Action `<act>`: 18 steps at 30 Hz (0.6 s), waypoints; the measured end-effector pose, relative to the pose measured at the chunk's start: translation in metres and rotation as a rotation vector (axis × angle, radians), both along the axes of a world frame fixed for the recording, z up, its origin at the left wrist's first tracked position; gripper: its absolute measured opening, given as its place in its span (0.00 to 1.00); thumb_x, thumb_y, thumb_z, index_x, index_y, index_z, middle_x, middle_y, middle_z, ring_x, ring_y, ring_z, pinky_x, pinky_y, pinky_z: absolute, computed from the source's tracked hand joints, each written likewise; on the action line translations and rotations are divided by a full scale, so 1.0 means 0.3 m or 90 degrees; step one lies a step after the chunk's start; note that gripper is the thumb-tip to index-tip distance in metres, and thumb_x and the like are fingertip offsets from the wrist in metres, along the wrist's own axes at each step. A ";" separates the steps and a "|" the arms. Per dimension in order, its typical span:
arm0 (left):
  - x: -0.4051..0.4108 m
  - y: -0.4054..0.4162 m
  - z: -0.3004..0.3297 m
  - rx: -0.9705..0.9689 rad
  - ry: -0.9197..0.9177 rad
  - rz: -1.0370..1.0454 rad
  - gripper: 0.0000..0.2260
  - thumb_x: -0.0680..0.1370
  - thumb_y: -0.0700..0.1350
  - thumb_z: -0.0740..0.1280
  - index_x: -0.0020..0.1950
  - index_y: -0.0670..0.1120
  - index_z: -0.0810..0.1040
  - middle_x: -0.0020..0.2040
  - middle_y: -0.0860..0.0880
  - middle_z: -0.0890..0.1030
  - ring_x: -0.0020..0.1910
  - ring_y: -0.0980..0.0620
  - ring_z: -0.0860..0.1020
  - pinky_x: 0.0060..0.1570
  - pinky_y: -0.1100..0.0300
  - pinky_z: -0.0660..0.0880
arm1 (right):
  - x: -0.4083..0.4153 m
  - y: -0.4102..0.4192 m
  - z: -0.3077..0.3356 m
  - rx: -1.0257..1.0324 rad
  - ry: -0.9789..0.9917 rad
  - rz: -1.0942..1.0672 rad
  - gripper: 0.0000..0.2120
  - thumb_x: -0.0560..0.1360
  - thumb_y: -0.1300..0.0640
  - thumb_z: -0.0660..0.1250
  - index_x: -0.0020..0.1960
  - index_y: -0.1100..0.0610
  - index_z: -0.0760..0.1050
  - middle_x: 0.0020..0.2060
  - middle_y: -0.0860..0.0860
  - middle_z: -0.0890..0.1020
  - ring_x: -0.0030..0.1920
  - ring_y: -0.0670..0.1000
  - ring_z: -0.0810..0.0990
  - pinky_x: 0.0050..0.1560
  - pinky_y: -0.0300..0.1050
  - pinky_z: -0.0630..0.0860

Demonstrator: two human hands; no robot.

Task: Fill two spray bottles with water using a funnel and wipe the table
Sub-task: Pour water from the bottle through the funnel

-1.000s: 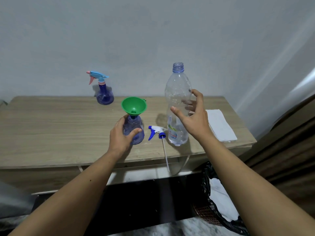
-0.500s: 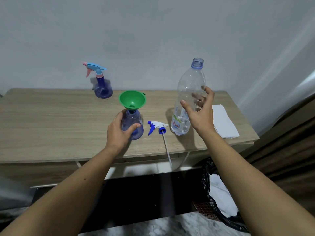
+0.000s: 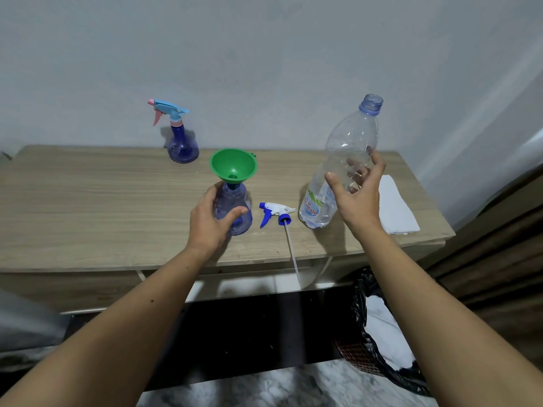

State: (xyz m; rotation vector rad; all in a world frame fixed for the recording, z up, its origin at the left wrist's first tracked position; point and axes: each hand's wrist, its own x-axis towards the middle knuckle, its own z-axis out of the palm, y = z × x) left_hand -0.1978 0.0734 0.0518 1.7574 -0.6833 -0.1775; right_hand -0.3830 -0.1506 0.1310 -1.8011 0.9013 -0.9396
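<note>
A headless blue spray bottle (image 3: pixel 235 210) stands near the front of the wooden table (image 3: pixel 88 207), and my left hand (image 3: pixel 210 223) grips its body. A green funnel (image 3: pixel 233 165) sits in its neck. Its white and blue spray head (image 3: pixel 274 214) lies just to the right, with the tube hanging over the table edge. My right hand (image 3: pixel 357 198) holds a clear, uncapped water bottle (image 3: pixel 346 154), thumb in front and fingers behind. A little water lies in the bottle's base, which is on the table. A second blue spray bottle (image 3: pixel 180 142) with a light blue head stands at the back.
A folded white cloth (image 3: pixel 396 210) lies at the table's right end, behind my right hand. Below the right edge, on the floor, stands a bin lined with a black bag (image 3: pixel 379 342). A grey wall rises directly behind the table.
My right hand has carried the water bottle to the right, away from the funnel, to near the cloth. My left hand has stayed on the spray bottle.
</note>
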 end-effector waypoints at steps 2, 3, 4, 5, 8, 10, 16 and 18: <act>0.003 0.000 -0.003 0.003 0.000 -0.004 0.31 0.73 0.47 0.82 0.74 0.48 0.76 0.65 0.54 0.82 0.63 0.54 0.81 0.62 0.72 0.74 | -0.001 -0.001 0.000 0.001 -0.001 0.003 0.43 0.75 0.53 0.79 0.80 0.43 0.55 0.68 0.49 0.78 0.68 0.48 0.78 0.70 0.54 0.76; 0.004 0.001 -0.005 0.006 0.002 -0.006 0.32 0.73 0.47 0.82 0.75 0.48 0.75 0.65 0.54 0.82 0.63 0.54 0.81 0.63 0.68 0.75 | -0.002 -0.001 -0.001 0.002 -0.002 0.006 0.43 0.75 0.52 0.79 0.80 0.43 0.55 0.69 0.49 0.78 0.69 0.48 0.77 0.71 0.55 0.76; 0.005 0.001 -0.007 0.008 0.004 -0.007 0.32 0.73 0.48 0.82 0.75 0.49 0.75 0.65 0.54 0.82 0.64 0.54 0.81 0.64 0.65 0.75 | -0.002 0.000 -0.001 0.002 -0.001 0.008 0.43 0.75 0.52 0.79 0.80 0.43 0.56 0.69 0.49 0.77 0.69 0.48 0.77 0.71 0.55 0.76; 0.006 0.001 -0.008 0.009 0.005 -0.008 0.32 0.73 0.48 0.82 0.75 0.49 0.75 0.65 0.54 0.82 0.64 0.54 0.81 0.65 0.62 0.76 | -0.003 0.001 0.000 -0.001 0.001 0.011 0.43 0.75 0.51 0.79 0.80 0.43 0.56 0.70 0.49 0.77 0.69 0.49 0.77 0.71 0.56 0.76; 0.006 0.003 -0.010 0.007 0.004 -0.009 0.31 0.73 0.48 0.82 0.74 0.49 0.76 0.64 0.54 0.83 0.63 0.54 0.82 0.66 0.58 0.76 | -0.009 0.007 0.011 -0.023 -0.005 0.012 0.44 0.73 0.48 0.80 0.80 0.44 0.56 0.73 0.50 0.75 0.73 0.50 0.74 0.74 0.57 0.73; 0.007 0.003 -0.008 0.010 0.006 -0.009 0.31 0.73 0.48 0.82 0.74 0.49 0.76 0.64 0.54 0.82 0.63 0.53 0.82 0.66 0.58 0.76 | -0.012 0.019 0.030 -0.053 -0.021 -0.014 0.46 0.72 0.45 0.80 0.80 0.47 0.57 0.75 0.49 0.72 0.75 0.49 0.72 0.76 0.56 0.70; 0.005 0.001 -0.009 -0.001 0.010 -0.006 0.32 0.70 0.53 0.80 0.73 0.50 0.76 0.63 0.54 0.83 0.62 0.53 0.82 0.65 0.59 0.77 | -0.008 0.101 0.148 -0.207 -0.108 -0.120 0.39 0.71 0.46 0.81 0.74 0.54 0.64 0.69 0.51 0.71 0.67 0.51 0.73 0.69 0.47 0.71; 0.005 0.001 -0.006 0.000 0.016 -0.010 0.32 0.72 0.50 0.82 0.73 0.49 0.76 0.64 0.53 0.83 0.63 0.53 0.82 0.65 0.58 0.77 | 0.000 0.143 0.169 -0.237 -0.118 -0.106 0.34 0.72 0.48 0.80 0.71 0.56 0.68 0.66 0.52 0.73 0.63 0.51 0.75 0.65 0.46 0.73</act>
